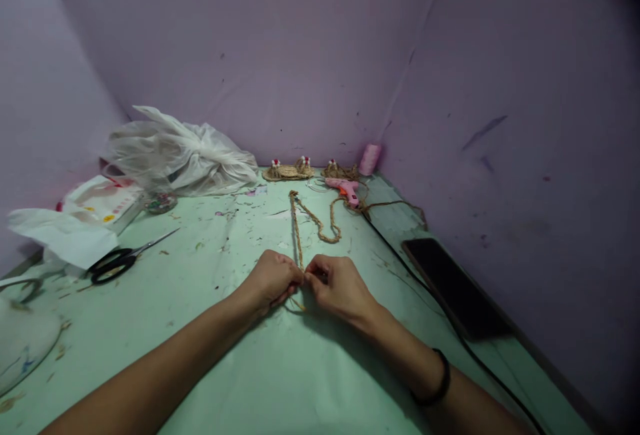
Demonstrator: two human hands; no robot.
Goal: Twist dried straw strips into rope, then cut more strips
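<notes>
A braided straw-coloured cord (pixel 297 231) runs from a knot at the far side of the table straight toward me. Its near end is pinched by my left hand (pixel 276 276), whose fingers are closed. My right hand (pixel 337 287) meets it there, thumb and forefinger pressed together on the cord's end. Thin loose strands (pixel 296 305) hang out just below the fingertips. Past the knot, another length of braid (pixel 327 238) loops to the right across the table.
Scissors (pixel 117 263), a white box (pixel 117 205) and a knotted plastic bag (pixel 190 155) lie left. Woven pieces (pixel 287 172), a pink glue gun (pixel 345 189) and a pink spool (pixel 371 159) stand at the back. A black cable (pixel 410 275) and phone (pixel 453 288) lie right.
</notes>
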